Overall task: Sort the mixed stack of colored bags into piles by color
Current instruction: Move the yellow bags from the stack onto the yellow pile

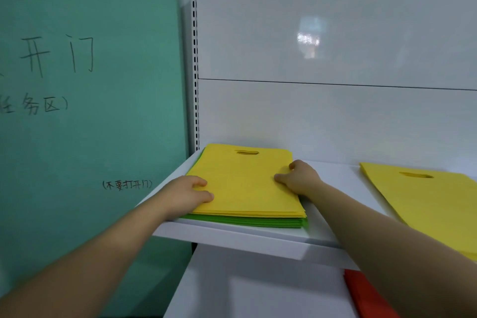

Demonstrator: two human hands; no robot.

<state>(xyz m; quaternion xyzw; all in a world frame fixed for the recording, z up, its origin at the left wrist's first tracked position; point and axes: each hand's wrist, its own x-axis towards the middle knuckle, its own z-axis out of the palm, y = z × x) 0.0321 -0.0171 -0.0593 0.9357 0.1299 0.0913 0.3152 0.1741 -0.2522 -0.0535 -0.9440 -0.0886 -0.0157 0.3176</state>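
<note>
A mixed stack of flat bags sits at the left end of a white shelf (pixel 258 239). Its upper layers are yellow bags (pixel 242 183) with a cut-out handle at the far end, and green bags (pixel 247 222) lie beneath them. My left hand (pixel 185 192) grips the stack's left edge, thumb on the top yellow bag. My right hand (pixel 299 178) holds the right edge, fingers curled onto the top bag. A separate yellow pile (pixel 428 201) lies on the same shelf at the right.
A green wall (pixel 90 124) with handwritten characters stands just left of the shelf. A white back panel (pixel 335 116) and a slotted upright (pixel 196 72) close the rear. On the lower shelf at bottom right lies a red bag (pixel 366 294).
</note>
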